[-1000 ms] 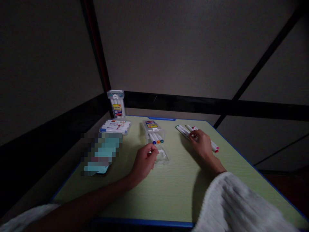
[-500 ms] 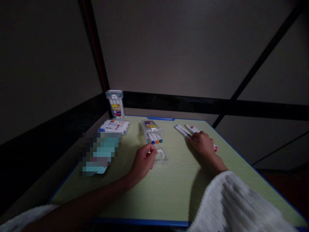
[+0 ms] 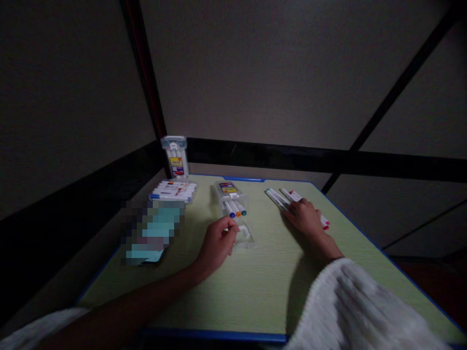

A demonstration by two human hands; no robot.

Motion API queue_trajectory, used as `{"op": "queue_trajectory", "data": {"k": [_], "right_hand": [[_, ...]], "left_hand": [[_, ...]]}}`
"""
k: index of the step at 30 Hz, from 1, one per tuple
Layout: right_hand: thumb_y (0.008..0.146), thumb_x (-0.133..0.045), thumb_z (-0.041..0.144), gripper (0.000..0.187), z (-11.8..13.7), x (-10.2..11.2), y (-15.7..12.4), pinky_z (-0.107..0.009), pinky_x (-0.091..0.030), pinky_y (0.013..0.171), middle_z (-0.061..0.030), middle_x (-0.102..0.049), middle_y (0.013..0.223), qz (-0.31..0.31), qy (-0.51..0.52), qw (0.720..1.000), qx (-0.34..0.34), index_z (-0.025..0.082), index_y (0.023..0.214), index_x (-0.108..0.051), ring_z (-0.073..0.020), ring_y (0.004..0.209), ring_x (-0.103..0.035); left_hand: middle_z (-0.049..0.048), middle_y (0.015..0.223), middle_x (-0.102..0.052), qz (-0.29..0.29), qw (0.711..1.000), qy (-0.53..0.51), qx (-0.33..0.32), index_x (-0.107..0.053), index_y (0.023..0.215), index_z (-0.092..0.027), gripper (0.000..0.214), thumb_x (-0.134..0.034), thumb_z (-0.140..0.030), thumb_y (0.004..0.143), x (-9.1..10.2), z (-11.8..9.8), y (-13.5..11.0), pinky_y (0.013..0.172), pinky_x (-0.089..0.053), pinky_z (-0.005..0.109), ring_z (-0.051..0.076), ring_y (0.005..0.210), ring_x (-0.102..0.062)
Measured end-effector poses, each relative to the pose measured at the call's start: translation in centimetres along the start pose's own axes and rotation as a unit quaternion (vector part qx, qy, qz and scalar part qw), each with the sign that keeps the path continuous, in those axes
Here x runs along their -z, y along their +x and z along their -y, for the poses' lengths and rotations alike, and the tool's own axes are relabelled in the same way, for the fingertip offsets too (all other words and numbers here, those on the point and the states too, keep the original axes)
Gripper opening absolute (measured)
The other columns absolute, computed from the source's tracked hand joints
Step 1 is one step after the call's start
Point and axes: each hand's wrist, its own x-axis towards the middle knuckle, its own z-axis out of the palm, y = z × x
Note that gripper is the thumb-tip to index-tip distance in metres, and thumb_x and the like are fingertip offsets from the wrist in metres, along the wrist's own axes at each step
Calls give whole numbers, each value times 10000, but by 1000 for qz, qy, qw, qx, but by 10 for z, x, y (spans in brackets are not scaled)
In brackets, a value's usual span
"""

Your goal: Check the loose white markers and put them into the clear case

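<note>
My left hand (image 3: 217, 243) is closed, its fingers curled at the left edge of a clear plastic lid (image 3: 247, 237); whether it grips the lid is hidden. The lid hangs open at the front of a clear marker case (image 3: 233, 195) lying on its side. Several white markers (image 3: 238, 208) show in the case opening, with blue, orange and green ends. On the right, my right hand (image 3: 304, 216) bends over a group of loose white markers (image 3: 277, 198), fingers closed on one or more of them. Pink ends (image 3: 325, 224) stick out beside the wrist.
An upright clear case of markers (image 3: 178, 158) stands at the back left corner of the table (image 3: 226, 296). Before it lies a flat marker pack (image 3: 173, 191). A blurred teal phone-like item (image 3: 156, 233) lies at the left edge. Walls rise behind and to the left.
The view has shifted very slightly. Both hands, the case and the loose markers stay practically where they were.
</note>
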Motion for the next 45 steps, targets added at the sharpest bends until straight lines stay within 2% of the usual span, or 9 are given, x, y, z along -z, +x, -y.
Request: {"op": "queue_trajectory", "data": {"k": [8,12,21,23,29,31,33,38,45], "right_hand": [[796,-472,322,258,0,-1,0,-420,-382,726,-183,-527,1019,-18,55,998,3,124,886,-612,-307,951,-506],[795,-468,313,244,-4,-8,4,-386,-379,637,-174,-581,865,-76,129,989,5,114,855,-596,-282,749,-572],[700,-564,422,282,-1,-5,10,-278,-356,488,-56,-592,593,-174,378,908,-41,144,724,-605,-176,521,-523],[672,-596,430,293,4,-1,12,-236,-320,423,-9,-549,517,-191,478,854,-81,139,703,-595,-122,443,-465],[584,-688,284,250,20,16,9,-158,-277,366,83,-429,437,-225,777,578,-111,169,569,-466,-43,391,-373],[592,-675,235,288,25,23,4,-149,-254,352,95,-376,406,-183,833,515,-80,171,530,-402,-36,375,-340],[622,-644,214,276,31,28,-2,-152,-268,364,95,-352,394,-135,864,483,-40,171,528,-388,-36,367,-312],[660,-615,224,227,51,35,-18,-177,-296,412,69,-363,404,-30,868,495,35,168,524,-441,-47,390,-323],[666,-619,250,214,70,25,-34,-221,-254,427,55,-373,388,30,835,548,43,176,513,-489,-69,397,-317]], "left_hand": [[-97,423,-387,2,1000,-7,6,-439,583,-170,116,-455,-251,664,0,-3,-1,319,-272,152,35,312,-351],[-96,422,-391,0,1000,-7,6,-441,582,-169,108,-453,-241,662,0,-3,0,321,-272,150,34,314,-351],[-96,425,-386,2,1000,-16,15,-438,583,-171,109,-449,-257,649,1,-4,-1,307,-267,151,34,306,-347],[-96,426,-384,3,1000,-17,14,-438,585,-171,111,-450,-259,652,1,-4,-1,309,-269,151,34,309,-348],[-93,443,-387,3,1000,-18,4,-436,586,-169,115,-443,-252,666,3,-1,0,315,-267,147,27,313,-348],[-93,451,-388,2,1000,-24,9,-429,596,-169,115,-441,-255,672,3,-1,1,313,-260,145,24,310,-345],[-96,472,-398,3,999,-41,14,-426,641,-173,93,-431,-258,680,2,-1,1,307,-250,142,22,306,-345],[-107,535,-426,4,997,-77,-15,-393,855,-193,151,-394,-285,734,3,-7,-3,308,-234,133,20,304,-348],[-110,512,-444,-11,994,-104,-34,-362,910,-194,291,-403,-426,740,4,-13,-3,307,-228,139,32,290,-351]]}}
